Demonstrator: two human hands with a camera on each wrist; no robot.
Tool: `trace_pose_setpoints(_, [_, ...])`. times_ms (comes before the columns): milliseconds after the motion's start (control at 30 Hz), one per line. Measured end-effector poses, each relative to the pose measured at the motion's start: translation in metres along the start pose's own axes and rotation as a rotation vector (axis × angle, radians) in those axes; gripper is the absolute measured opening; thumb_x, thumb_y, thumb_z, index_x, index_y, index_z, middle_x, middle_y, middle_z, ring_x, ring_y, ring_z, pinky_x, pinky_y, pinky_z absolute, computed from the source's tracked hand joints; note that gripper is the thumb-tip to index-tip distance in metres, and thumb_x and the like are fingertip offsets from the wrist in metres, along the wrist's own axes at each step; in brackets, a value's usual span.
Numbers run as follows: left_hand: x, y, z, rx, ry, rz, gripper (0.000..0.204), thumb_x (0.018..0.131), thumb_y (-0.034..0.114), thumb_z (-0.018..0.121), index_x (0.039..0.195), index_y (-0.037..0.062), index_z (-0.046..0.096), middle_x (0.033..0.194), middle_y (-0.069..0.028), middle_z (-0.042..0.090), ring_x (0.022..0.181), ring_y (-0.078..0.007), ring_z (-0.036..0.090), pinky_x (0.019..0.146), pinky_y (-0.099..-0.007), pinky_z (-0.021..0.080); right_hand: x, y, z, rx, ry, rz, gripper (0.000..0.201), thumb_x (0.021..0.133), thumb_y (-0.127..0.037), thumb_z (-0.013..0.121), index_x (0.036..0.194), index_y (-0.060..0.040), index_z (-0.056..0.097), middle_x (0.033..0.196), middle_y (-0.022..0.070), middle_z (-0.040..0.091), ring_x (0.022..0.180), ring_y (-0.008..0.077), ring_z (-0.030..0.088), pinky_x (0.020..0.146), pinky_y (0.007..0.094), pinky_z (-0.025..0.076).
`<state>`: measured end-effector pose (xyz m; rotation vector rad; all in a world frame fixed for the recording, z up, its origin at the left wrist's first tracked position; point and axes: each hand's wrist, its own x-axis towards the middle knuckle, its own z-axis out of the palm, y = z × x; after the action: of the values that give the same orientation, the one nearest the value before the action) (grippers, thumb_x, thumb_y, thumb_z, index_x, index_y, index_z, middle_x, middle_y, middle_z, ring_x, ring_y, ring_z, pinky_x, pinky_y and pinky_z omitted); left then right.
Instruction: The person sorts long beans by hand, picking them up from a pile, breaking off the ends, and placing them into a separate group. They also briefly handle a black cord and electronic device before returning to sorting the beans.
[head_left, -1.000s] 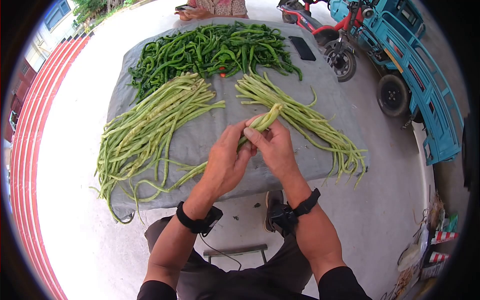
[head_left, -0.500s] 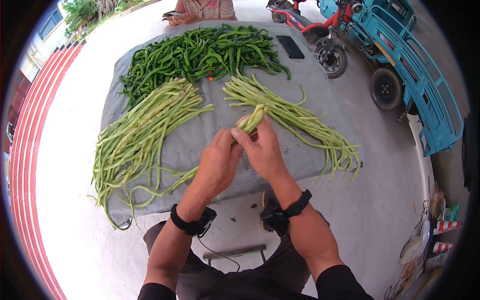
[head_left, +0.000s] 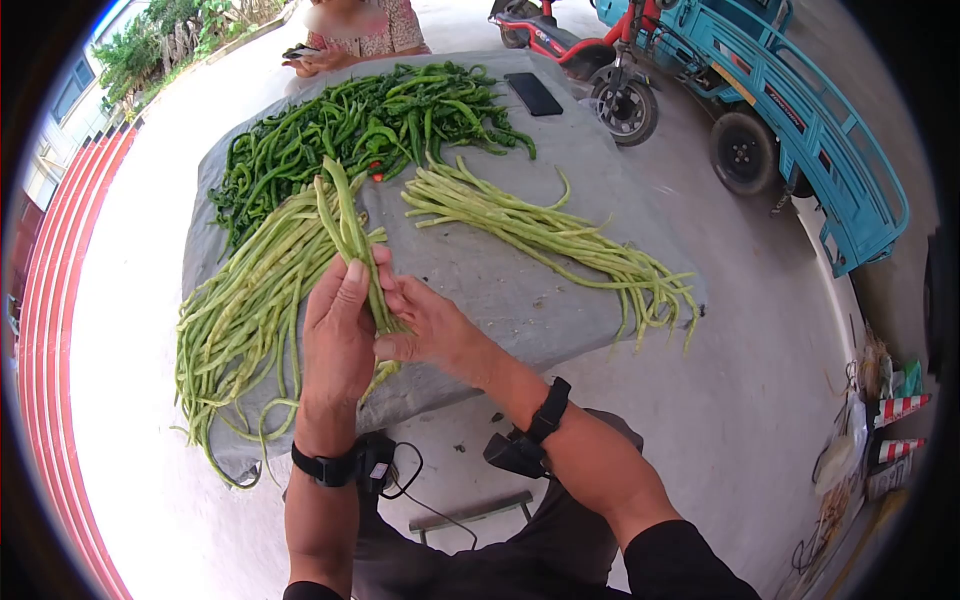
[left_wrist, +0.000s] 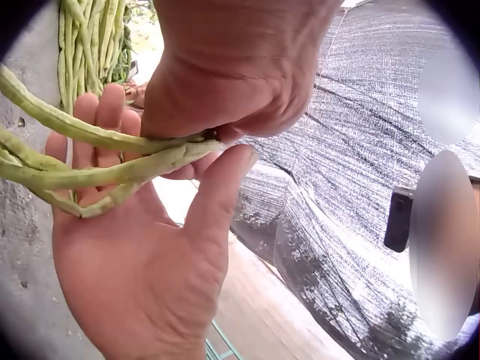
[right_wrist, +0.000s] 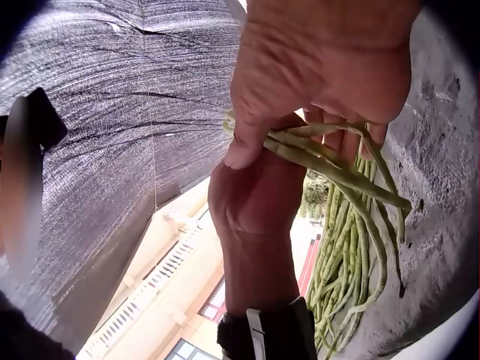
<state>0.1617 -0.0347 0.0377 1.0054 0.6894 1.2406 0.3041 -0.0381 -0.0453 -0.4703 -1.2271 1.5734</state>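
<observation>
Long green yardlong beans (head_left: 347, 228) stand up out of my left hand (head_left: 338, 338), which grips them between thumb and fingers over the left pile. My right hand (head_left: 437, 326) meets them just below, from the right side. In the left wrist view, the right palm (left_wrist: 142, 262) faces the camera, with its fingers fairly straight behind the beans (left_wrist: 97, 176) and its thumb by their ends. Dangling bean lengths (right_wrist: 349, 176) show beneath the right hand (right_wrist: 322, 67) in the right wrist view. The left fingers are partly hidden.
One bean pile (head_left: 240, 310) lies at left, another (head_left: 540, 230) at right. Behind them spread green peppers (head_left: 370, 125) and a black phone (head_left: 534, 94) on the grey cloth (head_left: 480, 300). A person (head_left: 365, 35) sits across the table. A blue cargo tricycle (head_left: 810, 130) stands at right.
Both hands have moved left with the beans, from the middle to the left pile. The left hand now holds them upright; the right hand has slid lower on them. The head view has shifted.
</observation>
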Motion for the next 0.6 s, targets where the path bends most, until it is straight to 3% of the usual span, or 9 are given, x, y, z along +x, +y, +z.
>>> trace_pose_setpoints(100, [-0.004, 0.013, 0.012, -0.11, 0.005, 0.016, 0.032, 0.116, 0.025, 0.05, 0.129, -0.002, 0.062, 0.1, -0.0047, 0.06, 0.086, -0.0137, 0.058, 0.078, -0.0272, 0.051, -0.006, -0.021, 0.026, -0.052, 0.003, 0.163, 0.055, 0.094, -0.024, 0.086, 0.135, -0.0024, 0.058, 0.12, 0.0068, 0.065, 0.12, 0.0159, 0.063, 0.105, 0.0349, 0.051])
trace_pose_setpoints(200, [-0.002, 0.019, 0.009, -0.156, 0.031, 0.087, 0.034, 0.116, 0.023, 0.047, 0.131, -0.004, 0.059, 0.101, -0.0065, 0.059, 0.084, -0.0153, 0.057, 0.079, -0.0301, 0.05, -0.006, -0.023, 0.027, 0.128, -0.118, 0.236, 0.04, 0.095, -0.02, 0.084, 0.124, -0.0021, 0.062, 0.097, 0.0027, 0.066, 0.094, 0.0144, 0.069, 0.085, 0.0309, 0.057])
trace_pose_setpoints(300, [-0.001, 0.035, 0.001, -0.226, 0.037, 0.187, 0.032, 0.116, 0.023, 0.047, 0.133, -0.0022, 0.055, 0.104, -0.0053, 0.055, 0.088, -0.0148, 0.051, 0.081, -0.0312, 0.046, -0.004, -0.032, 0.029, 0.128, -0.094, 0.27, 0.03, 0.097, -0.018, 0.08, 0.118, -0.0022, 0.064, 0.081, -0.0004, 0.062, 0.069, 0.011, 0.065, 0.066, 0.0278, 0.055])
trace_pose_setpoints(500, [0.009, 0.059, -0.03, -0.396, 0.066, 0.39, 0.03, 0.117, 0.022, 0.043, 0.135, -0.0006, 0.05, 0.103, -0.0042, 0.052, 0.09, -0.015, 0.05, 0.084, -0.0335, 0.045, -0.007, -0.069, 0.005, -0.18, -0.172, 0.314, 0.022, 0.103, -0.018, 0.071, 0.115, -0.0014, 0.065, 0.077, -0.0002, 0.062, 0.061, 0.0076, 0.059, 0.059, 0.0253, 0.049])
trace_pose_setpoints(600, [0.01, 0.06, -0.037, -0.474, 0.083, 0.389, 0.028, 0.117, 0.02, 0.04, 0.135, 0.0005, 0.049, 0.104, -0.0045, 0.052, 0.092, -0.0155, 0.05, 0.087, -0.0347, 0.045, -0.016, -0.097, -0.019, -0.307, -0.157, 0.325, 0.028, 0.104, -0.018, 0.071, 0.124, 0.0004, 0.066, 0.08, -0.0012, 0.062, 0.061, 0.0062, 0.058, 0.059, 0.0246, 0.048])
